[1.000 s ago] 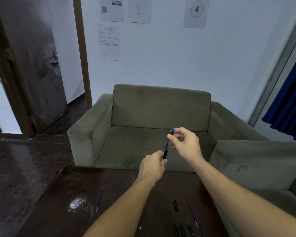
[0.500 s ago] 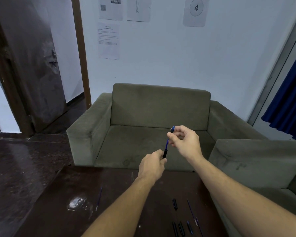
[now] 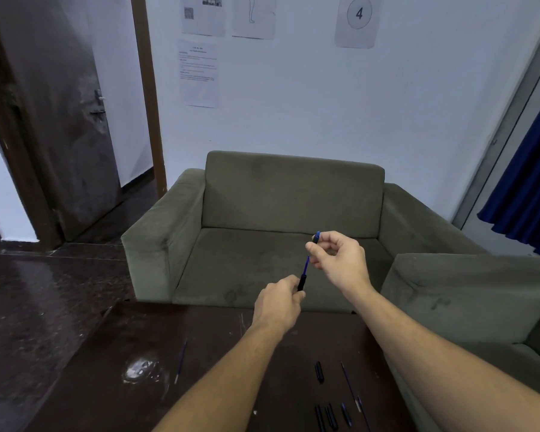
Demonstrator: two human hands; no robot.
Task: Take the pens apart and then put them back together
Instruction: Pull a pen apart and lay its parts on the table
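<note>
Both hands raised over the dark table (image 3: 113, 363), in front of an olive fabric sofa (image 3: 262, 207), working one blue pen (image 3: 306, 265). Left hand (image 3: 278, 307) is closed in a fist round the black lower end of the pen; right hand (image 3: 337, 260) pinches the upper end between thumb and fingertips, blue tip poking out above. The pen is held slanted, the thin blue shaft exposed between the two hands. Probably light, stiff plastic, smooth and a bit slippery; the thin blue section looks like it could flex or snap if bent, so best to hold it at both ends and pull or twist straight along its axis. Cannot tell if this is pulling apart or reassembling. Loose parts lie on the table: a short black piece (image 3: 319, 371), a thin refill (image 3: 349, 385) near the right forearm, more black pieces (image 3: 331, 416) at the near edge, another thin refill (image 3: 181, 360) off to the left. Tabletop is glossy and scuffed, with a bright glare patch.
</note>
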